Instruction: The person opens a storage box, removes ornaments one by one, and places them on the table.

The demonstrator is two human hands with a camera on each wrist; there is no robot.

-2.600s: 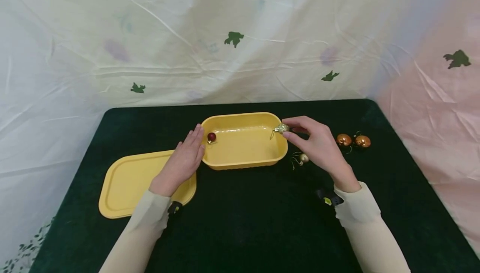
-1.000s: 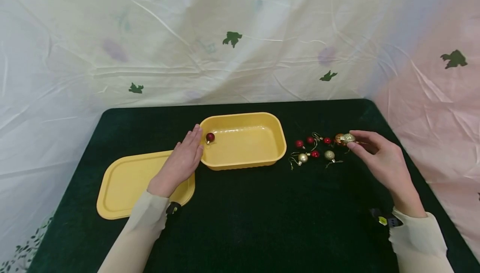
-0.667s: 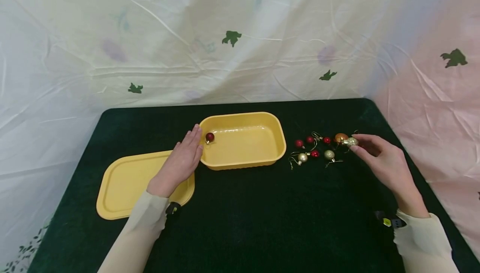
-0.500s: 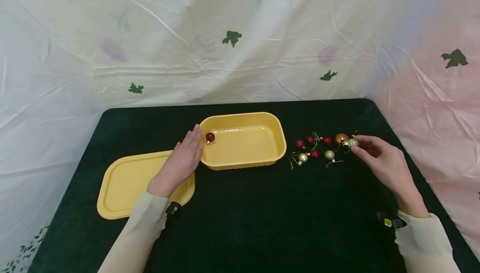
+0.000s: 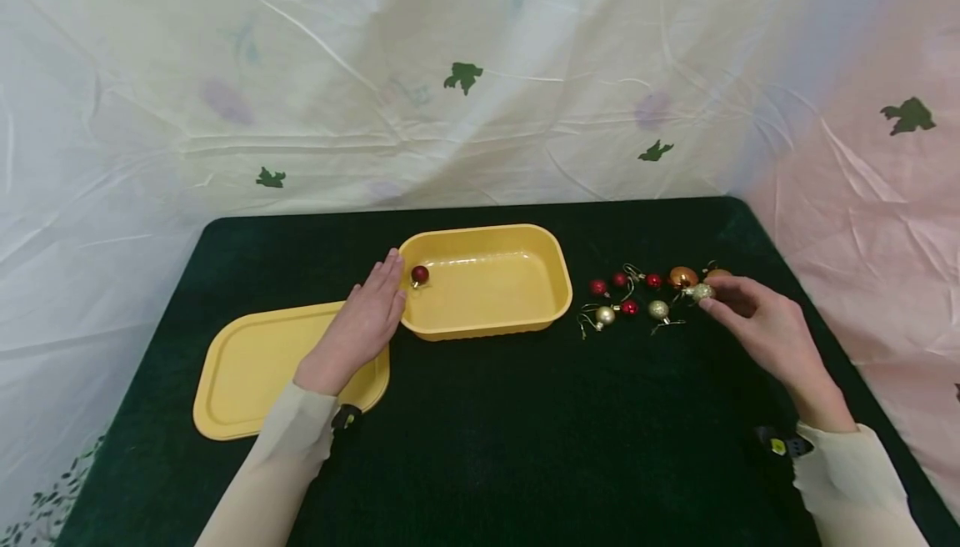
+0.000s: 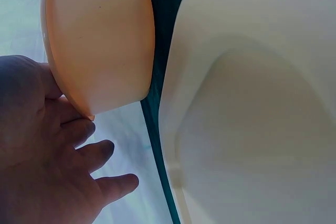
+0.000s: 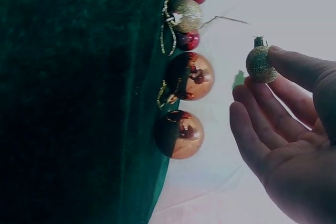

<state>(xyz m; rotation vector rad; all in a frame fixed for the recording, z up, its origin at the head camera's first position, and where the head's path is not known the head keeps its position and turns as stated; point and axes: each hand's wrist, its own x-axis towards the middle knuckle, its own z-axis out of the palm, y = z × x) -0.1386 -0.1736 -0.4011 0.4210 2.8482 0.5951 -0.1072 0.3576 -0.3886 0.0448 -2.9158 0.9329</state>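
My left hand (image 5: 356, 326) lies with straight fingers against the left end of the yellow plastic box (image 5: 558, 318). In the left wrist view its fingertips touch the box wall (image 6: 100, 40). One dark red bauble (image 5: 421, 274) lies inside the box at that end. My right hand (image 5: 768, 330) pinches a glittery gold bauble (image 7: 261, 64) between thumb and index finger, its cap pointing away from the palm. That bauble is held up near two copper baubles (image 7: 184, 135). Beside them lie several red baubles (image 5: 628, 308) and two gold baubles (image 5: 605, 316).
Partly under my left forearm lies a flat yellow lid (image 5: 262, 363), left of the box. Dark green cloth covers the table (image 5: 487, 439). A pale patterned curtain (image 5: 337, 97) hangs behind and at both sides.
My right hand has carried the glittery gold bauble from the box's right end rightward to the copper baubles, then slightly lower. My left hand stays at the box.
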